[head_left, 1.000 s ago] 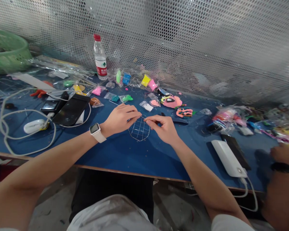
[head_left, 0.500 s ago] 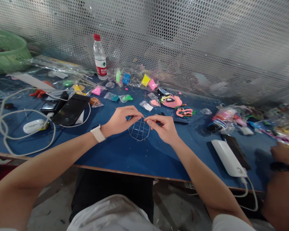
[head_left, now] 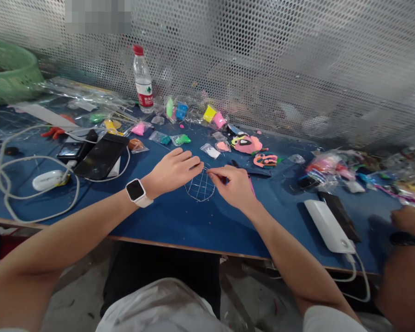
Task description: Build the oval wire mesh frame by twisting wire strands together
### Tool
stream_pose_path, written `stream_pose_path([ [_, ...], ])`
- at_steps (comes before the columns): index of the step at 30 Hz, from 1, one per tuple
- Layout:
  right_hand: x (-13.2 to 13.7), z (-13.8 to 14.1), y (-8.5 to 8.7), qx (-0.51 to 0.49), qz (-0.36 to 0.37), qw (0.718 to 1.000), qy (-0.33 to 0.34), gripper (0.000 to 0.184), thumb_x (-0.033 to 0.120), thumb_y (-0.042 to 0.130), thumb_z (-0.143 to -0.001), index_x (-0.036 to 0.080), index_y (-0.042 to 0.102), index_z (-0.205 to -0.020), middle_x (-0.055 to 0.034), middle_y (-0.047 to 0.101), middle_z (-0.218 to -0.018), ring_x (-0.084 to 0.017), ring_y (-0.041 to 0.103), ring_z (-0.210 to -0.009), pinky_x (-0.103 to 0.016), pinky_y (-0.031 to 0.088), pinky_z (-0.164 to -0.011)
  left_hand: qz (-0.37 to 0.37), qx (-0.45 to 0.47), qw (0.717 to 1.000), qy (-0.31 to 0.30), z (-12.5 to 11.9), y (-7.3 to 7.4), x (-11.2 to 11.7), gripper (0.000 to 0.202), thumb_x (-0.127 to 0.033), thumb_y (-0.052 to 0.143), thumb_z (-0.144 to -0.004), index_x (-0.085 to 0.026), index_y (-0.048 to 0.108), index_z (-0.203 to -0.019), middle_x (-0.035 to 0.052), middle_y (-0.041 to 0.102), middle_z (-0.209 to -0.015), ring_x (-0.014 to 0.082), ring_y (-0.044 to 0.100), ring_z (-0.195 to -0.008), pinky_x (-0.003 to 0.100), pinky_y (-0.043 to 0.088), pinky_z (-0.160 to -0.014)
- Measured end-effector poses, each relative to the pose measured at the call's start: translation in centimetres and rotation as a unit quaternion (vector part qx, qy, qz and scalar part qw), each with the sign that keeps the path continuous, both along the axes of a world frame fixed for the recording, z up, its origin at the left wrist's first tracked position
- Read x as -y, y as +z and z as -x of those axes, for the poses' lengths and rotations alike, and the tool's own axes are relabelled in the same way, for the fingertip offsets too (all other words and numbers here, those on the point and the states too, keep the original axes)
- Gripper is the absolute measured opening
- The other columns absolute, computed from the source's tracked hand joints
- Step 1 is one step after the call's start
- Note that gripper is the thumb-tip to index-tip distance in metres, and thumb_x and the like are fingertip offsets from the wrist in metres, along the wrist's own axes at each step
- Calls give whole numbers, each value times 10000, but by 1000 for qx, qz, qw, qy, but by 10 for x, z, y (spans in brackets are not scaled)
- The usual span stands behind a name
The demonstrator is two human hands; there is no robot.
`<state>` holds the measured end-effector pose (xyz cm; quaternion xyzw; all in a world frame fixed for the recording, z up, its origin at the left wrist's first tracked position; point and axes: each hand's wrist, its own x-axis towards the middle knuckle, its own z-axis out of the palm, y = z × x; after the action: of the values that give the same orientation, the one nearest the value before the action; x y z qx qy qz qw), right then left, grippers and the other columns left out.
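Note:
A small wire mesh [head_left: 200, 188], a rounded grid of thin wire, lies on the blue table [head_left: 180, 221] between my hands. My left hand [head_left: 171, 170], with a white smartwatch [head_left: 136, 191] on its wrist, rests on the mesh's left edge; its fingers are close together and their tips grip the upper rim. My right hand [head_left: 232, 185] is closed in a pinch on the top of the mesh, thumb and forefinger meeting near the left fingertips. A thin pink stick [head_left: 251, 185] shows just behind the right hand.
Small bags of coloured clay [head_left: 180, 139] and pink clay figures [head_left: 247, 144] lie behind the mesh. Nearby are a water bottle [head_left: 143, 80], a black phone [head_left: 102, 157], a white cable [head_left: 27, 161], a green basket [head_left: 7, 71] and a white power bank [head_left: 327, 226]. Another person's hand [head_left: 408, 220] is at the right edge.
My left wrist has rolled so the watch face shows again, and its fingers lie flatter over the mesh edge. The right hand has shifted slightly down and keeps its pinch.

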<state>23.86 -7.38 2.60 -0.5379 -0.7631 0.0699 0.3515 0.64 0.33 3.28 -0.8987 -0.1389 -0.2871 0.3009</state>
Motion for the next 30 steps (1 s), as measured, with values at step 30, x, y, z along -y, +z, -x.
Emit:
stream_pose_path([
  [30, -7, -3, 2, -344, 213, 906, 122, 309, 573, 831, -911, 276, 886, -977, 21, 687, -634, -136, 594, -602, -310, 493, -635, 563, 236, 766, -202, -6, -13, -10, 154, -294, 701, -1039, -231, 841, -1044, 62, 801, -942, 154, 701, -794, 286, 555, -661],
])
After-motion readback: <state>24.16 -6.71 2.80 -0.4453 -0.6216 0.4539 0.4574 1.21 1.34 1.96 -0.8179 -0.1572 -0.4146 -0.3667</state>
